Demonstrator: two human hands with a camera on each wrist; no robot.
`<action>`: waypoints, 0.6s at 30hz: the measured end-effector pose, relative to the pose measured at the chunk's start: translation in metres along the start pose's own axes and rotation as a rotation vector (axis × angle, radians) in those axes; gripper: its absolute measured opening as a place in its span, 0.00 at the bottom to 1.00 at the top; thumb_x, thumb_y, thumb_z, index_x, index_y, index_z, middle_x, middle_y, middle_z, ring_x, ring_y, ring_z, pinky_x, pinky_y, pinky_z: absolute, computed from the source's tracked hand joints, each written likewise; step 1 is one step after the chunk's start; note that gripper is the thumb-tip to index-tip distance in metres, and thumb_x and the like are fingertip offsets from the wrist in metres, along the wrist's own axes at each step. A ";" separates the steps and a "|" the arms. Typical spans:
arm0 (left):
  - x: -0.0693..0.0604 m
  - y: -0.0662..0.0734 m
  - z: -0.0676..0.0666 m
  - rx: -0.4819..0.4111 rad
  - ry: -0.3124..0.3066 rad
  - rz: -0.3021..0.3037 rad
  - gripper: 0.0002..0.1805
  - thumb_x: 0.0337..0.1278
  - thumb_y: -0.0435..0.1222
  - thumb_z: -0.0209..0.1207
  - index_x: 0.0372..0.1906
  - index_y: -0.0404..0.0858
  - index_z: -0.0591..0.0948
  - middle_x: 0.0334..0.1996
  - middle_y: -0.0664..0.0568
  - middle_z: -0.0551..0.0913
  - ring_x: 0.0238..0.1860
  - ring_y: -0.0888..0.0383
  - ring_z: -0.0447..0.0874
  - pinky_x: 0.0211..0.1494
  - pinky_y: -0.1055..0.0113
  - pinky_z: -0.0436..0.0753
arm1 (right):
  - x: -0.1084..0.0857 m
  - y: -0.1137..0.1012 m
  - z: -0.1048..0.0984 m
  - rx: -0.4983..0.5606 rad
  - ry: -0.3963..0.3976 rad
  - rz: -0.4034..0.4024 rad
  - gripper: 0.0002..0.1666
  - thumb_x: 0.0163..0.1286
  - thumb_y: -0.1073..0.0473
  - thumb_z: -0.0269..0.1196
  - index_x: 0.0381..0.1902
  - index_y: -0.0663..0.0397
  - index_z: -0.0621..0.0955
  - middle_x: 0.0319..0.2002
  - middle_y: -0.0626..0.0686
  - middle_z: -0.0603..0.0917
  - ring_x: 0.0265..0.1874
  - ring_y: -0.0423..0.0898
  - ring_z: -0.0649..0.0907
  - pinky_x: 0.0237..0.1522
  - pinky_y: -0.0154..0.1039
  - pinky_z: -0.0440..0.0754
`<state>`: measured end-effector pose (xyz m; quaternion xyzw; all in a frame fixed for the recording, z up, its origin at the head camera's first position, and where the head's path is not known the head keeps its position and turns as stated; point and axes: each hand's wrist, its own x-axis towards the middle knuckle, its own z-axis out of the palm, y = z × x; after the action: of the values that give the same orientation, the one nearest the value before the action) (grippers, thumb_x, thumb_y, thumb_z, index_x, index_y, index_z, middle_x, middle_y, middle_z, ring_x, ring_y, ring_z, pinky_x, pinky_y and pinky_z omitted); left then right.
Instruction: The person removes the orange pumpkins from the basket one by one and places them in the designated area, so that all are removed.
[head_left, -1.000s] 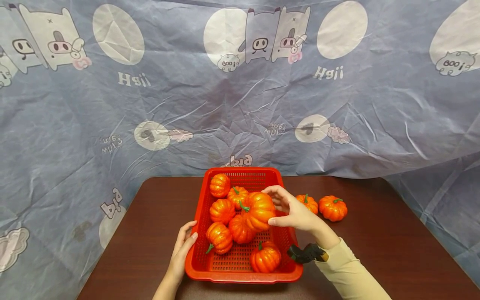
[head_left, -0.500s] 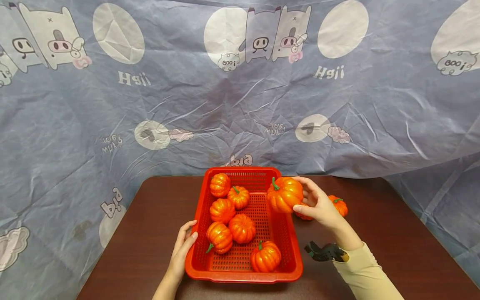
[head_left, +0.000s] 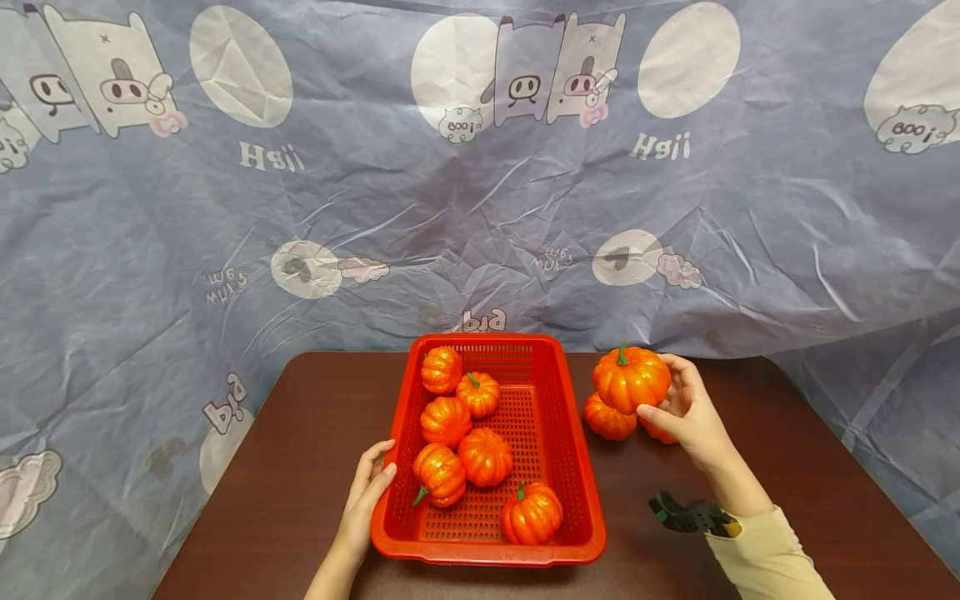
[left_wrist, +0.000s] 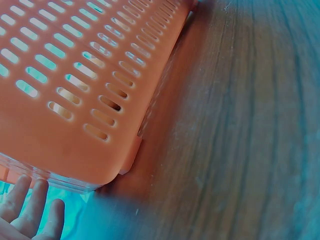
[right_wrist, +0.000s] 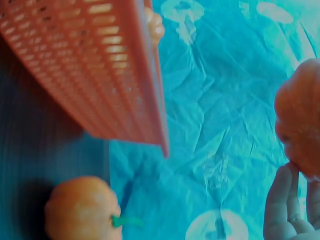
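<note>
Head view: gripped between thumb and bent fingers of the right hand (head_left: 693,417), a glossy, deeply ribbed orange pumpkin (head_left: 632,379) with a green stem, lifted above the dark wood-grained table (head_left: 315,417), to the right of the basket. Beneath and partly behind it, two ribbed table pumpkins (head_left: 609,418), one mostly covered. At the left rim of the red slotted plastic basket (head_left: 487,554), the left hand (head_left: 362,496), thumb and fingers apart, loosely laid against the edge. Inside, six squat, shiny basket pumpkins (head_left: 485,457): five clustered along the left, one near the front right corner. Behind, a creased grey-blue cloth (head_left: 450,192) with cartoon prints.

Left wrist view: smooth basket wall pierced by rows of rounded slots, beside streaky wood grain; fingertips at the rim, lower left, pressure impossible to tell.

Right wrist view: lobed flank of the gripped pumpkin at the right edge, fingertips against it; lower left, a blurred, rounded table pumpkin with green stem, near the perforated basket wall.
</note>
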<state>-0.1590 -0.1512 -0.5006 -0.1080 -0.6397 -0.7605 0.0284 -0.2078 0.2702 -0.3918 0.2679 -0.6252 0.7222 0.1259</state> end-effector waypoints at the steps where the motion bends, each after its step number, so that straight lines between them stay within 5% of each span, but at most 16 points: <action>1: 0.000 0.000 0.000 -0.002 -0.003 0.002 0.22 0.71 0.35 0.41 0.65 0.35 0.57 0.54 0.31 0.64 0.49 0.47 0.75 0.46 0.57 0.79 | -0.002 0.000 -0.003 -0.010 0.021 0.002 0.39 0.51 0.87 0.54 0.59 0.57 0.63 0.52 0.51 0.71 0.43 0.42 0.77 0.43 0.29 0.77; 10: 0.000 0.000 0.001 -0.008 0.021 0.003 0.21 0.70 0.34 0.42 0.64 0.36 0.59 0.52 0.31 0.65 0.47 0.46 0.76 0.44 0.57 0.80 | -0.016 0.001 -0.035 -0.049 0.129 0.009 0.42 0.55 0.86 0.51 0.67 0.60 0.58 0.57 0.50 0.68 0.47 0.40 0.76 0.43 0.28 0.77; 18: 0.000 -0.001 0.002 -0.005 0.032 -0.004 0.20 0.70 0.34 0.43 0.64 0.36 0.60 0.51 0.32 0.66 0.46 0.47 0.76 0.43 0.57 0.80 | -0.024 0.013 -0.060 -0.049 0.307 0.011 0.38 0.57 0.85 0.54 0.65 0.58 0.63 0.55 0.50 0.70 0.48 0.39 0.76 0.45 0.26 0.76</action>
<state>-0.1589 -0.1495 -0.5014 -0.0947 -0.6376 -0.7636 0.0371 -0.2088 0.3299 -0.4203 0.1481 -0.6174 0.7399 0.2225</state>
